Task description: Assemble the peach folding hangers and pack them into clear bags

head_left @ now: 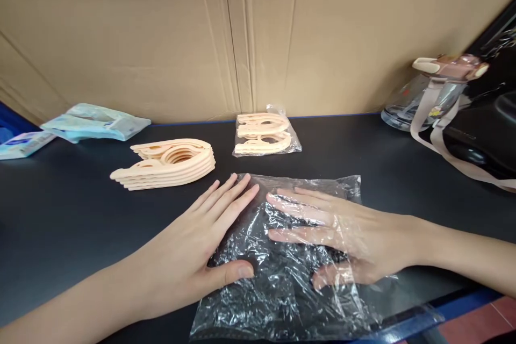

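Observation:
A clear plastic bag (278, 290) lies crinkled on the black table in front of me. My left hand (213, 226) rests flat on its left edge, fingers stretched out and thumb apart. Under the film, apparently inside the bag, is my right hand (338, 231), with its fingers spread and pointing left. Neither hand grips anything. Beyond my left hand sits a stack of several cream folding hangers (173, 164). Farther back, a clear packet holds more cream hangers (264, 131).
Two light-blue soft packs (97, 121) lie at the back left. A clear water bottle (423, 97) with a pink lid and strap stands at the right, beside a black bag (487, 134). Cardboard (161, 37) rises behind the table (52, 226).

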Motion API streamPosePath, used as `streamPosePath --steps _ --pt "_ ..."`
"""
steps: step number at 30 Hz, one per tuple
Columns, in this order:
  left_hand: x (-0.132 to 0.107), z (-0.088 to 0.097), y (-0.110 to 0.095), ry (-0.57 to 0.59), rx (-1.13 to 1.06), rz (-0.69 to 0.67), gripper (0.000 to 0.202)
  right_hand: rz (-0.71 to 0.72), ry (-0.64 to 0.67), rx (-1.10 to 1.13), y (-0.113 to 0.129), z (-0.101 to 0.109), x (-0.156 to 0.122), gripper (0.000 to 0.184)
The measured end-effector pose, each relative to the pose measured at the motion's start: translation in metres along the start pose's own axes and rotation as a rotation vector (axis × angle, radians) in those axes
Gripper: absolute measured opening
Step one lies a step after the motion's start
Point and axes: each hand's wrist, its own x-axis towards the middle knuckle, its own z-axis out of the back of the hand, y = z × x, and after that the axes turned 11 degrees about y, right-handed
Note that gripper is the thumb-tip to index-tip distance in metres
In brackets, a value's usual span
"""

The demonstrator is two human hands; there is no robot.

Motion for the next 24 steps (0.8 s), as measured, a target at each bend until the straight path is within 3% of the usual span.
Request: streamPosePath --steps 9,15,18,24 --pt "0.001 0.003 0.001 -0.008 -0.047 -0.031 0.082 -0.036 0.022 -0.009 -0.001 -0.003 0.0 0.076" --pt "0.006 0.001 0.008 0.052 -0.006 -0.137 0.09 -0.074 -0.026 -0.008 -0.006 -0.006 0.006 0.078" --pt "0.005 0.001 0.004 0.02 -0.026 -0.087 0.082 -0.081 -0.027 0.019 -0.004 -0.006 0.008 0.091" --pt "0.0 0.0 -0.003 -0.022 -0.039 -0.002 0.074 -0.07 0.014 0.05 -0.002 -0.003 0.007 0.094"
